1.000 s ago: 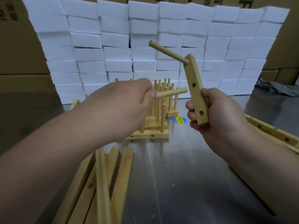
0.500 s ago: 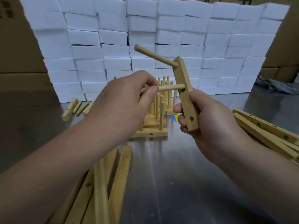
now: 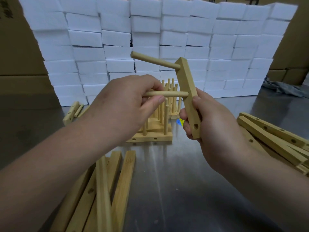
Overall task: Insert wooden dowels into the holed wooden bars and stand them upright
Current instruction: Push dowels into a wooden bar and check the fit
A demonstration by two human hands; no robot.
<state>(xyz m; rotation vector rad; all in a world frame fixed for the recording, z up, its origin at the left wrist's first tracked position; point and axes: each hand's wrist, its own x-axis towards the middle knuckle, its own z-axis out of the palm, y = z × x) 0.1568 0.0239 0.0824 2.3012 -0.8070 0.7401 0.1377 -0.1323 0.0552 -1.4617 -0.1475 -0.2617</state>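
Centre frame: left hand (image 3: 123, 104) pinches dowel (image 3: 167, 94), tip now reaching the bar (image 3: 186, 81) gripped by right hand (image 3: 217, 124); seating likely pending.

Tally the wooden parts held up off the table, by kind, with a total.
Holed bar, gripped by the right hand: 1
Dowels: 2 (upper dowel stuck in the bar; lower dowel pinched by the left hand, tip at the bar)
Total: 3

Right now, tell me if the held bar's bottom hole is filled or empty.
Empty: the bottom hole of the bar shows dark, no dowel in it.
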